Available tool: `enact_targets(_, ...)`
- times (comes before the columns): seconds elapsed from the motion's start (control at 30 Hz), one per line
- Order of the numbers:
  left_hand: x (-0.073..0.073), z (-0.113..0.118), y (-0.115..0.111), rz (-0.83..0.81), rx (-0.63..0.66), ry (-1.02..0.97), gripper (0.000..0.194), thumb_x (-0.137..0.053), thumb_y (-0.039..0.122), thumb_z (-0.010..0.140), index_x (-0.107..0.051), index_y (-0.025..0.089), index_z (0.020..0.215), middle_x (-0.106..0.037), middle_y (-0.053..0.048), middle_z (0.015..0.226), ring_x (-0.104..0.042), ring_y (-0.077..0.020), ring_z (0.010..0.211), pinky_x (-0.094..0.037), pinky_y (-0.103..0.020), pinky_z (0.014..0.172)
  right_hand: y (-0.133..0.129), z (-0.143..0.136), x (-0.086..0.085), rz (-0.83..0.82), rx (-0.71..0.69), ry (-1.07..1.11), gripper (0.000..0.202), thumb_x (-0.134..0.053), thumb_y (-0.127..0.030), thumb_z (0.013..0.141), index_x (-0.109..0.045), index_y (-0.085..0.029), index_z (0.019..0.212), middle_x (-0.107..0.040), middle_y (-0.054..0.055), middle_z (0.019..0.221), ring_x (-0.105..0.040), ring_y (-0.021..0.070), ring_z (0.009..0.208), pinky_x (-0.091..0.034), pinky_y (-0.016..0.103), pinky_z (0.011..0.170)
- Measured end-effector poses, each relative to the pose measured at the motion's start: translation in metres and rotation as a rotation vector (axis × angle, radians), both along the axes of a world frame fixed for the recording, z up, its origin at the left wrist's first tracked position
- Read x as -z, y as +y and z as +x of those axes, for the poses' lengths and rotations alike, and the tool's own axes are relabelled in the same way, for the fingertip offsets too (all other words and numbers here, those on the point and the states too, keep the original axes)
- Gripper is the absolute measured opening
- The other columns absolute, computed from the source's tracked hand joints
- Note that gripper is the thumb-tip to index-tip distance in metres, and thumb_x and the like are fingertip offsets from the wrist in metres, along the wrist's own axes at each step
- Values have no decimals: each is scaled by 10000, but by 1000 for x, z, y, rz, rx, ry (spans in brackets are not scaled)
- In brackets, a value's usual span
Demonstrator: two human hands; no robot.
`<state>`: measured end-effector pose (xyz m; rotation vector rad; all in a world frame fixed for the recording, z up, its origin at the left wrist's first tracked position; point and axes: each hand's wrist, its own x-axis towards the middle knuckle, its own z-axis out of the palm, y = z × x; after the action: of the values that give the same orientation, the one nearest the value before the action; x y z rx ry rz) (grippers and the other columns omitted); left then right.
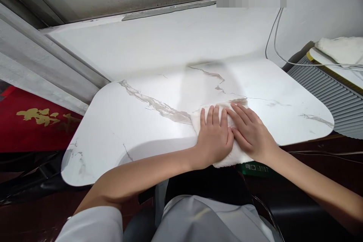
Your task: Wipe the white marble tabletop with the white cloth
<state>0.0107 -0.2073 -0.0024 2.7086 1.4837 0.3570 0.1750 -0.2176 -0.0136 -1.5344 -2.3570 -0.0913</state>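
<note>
A white, fluffy cloth (238, 155) lies on the white marble-patterned table (153, 132), reaching over its near edge. My left hand (215, 136) rests flat on the cloth, palm down, its fingers pointing away from me and slightly apart. Beside it, my right hand (251, 132) also lies flat on the cloth, angled to the left. The two hands touch near the left thumb and the right fingertips. Both palms hide the middle of the cloth.
At the right stands a ribbed grey cabinet (331, 90) with a white fluffy cloth (343, 50) on top. White cables (275, 39) hang by the back wall. A red banner (34, 132) is at the left. Something green (255, 169) shows below the near edge.
</note>
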Motion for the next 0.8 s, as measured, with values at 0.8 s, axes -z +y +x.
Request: enact_targets(0.8,-7,27,235,-97,-64,-114,496,-297,285,994,-442,193,1459,-452,-76,1542,-353,-192,1451,-135,-420,1249,230,3,-9,-94,231,145,550,-311,-258,925,-505,-156,1430,-481,113,1526,-399,271,1420,-296,468,1176)
